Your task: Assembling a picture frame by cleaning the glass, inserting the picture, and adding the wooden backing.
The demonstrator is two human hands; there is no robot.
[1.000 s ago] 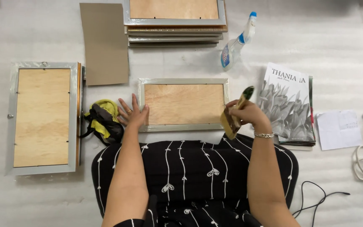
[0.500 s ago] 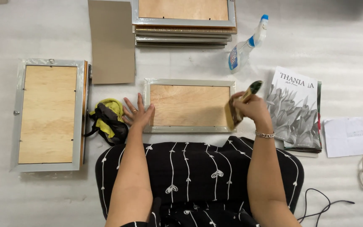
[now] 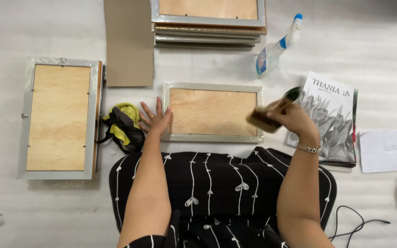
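Note:
A silver picture frame (image 3: pixel 212 111) lies face down in front of me, its wooden back panel up. My left hand (image 3: pixel 156 118) rests flat on the frame's left edge with the fingers spread. My right hand (image 3: pixel 290 118) is closed around a brush (image 3: pixel 272 114) with a green handle and a brown wooden head, held over the frame's right edge. A bracelet sits on my right wrist.
A second face-down frame (image 3: pixel 58 117) lies at the left, a yellow and black cloth (image 3: pixel 122 125) beside it. A stack of frames (image 3: pixel 207 20) and a cardboard sheet (image 3: pixel 128 43) lie beyond. A spray bottle (image 3: pixel 274 48), a magazine (image 3: pixel 334 121), papers and cables are at the right.
My right hand has lifted the brush slightly and shifted it right along the frame's right edge. The left hand stays on the frame's left edge.

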